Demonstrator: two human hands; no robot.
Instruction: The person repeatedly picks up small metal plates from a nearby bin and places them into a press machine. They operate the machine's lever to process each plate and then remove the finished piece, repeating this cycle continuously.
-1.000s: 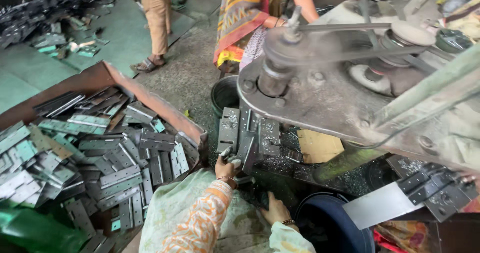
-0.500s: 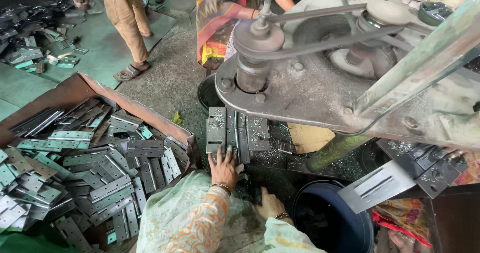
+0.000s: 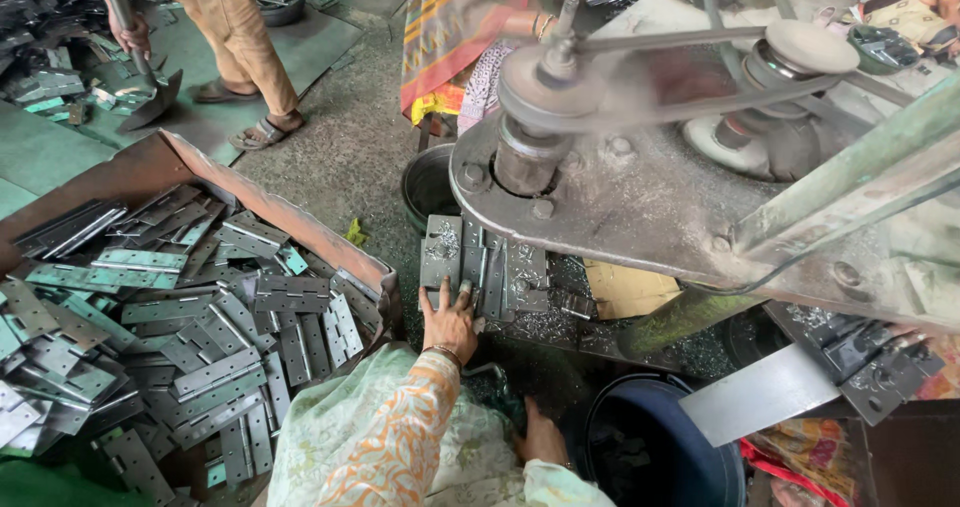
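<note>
My left hand (image 3: 450, 322) reaches forward from an orange-patterned sleeve, its fingers on the near edge of grey metal hinges (image 3: 470, 257) that lie side by side on the machine's work table, strewn with metal chips. My right hand (image 3: 541, 435) is lower, beside the rim of a dark blue bucket (image 3: 650, 447). Its fingers point down into shadow and are hidden. Above the hinges stands the drill machine's spindle and pulley (image 3: 545, 117), with the belt blurred.
A rusty open box (image 3: 290, 222) at my left holds several loose hinges (image 3: 190, 317). A black tub (image 3: 430, 182) stands behind the table. One person with a shovel (image 3: 145, 82) stands at back left, and another in striped cloth (image 3: 455, 27) is behind the machine.
My left hand stays on the hinges and my right hand stays low. The view has shifted down and left. The standing person at the back has stepped left with the shovel.
</note>
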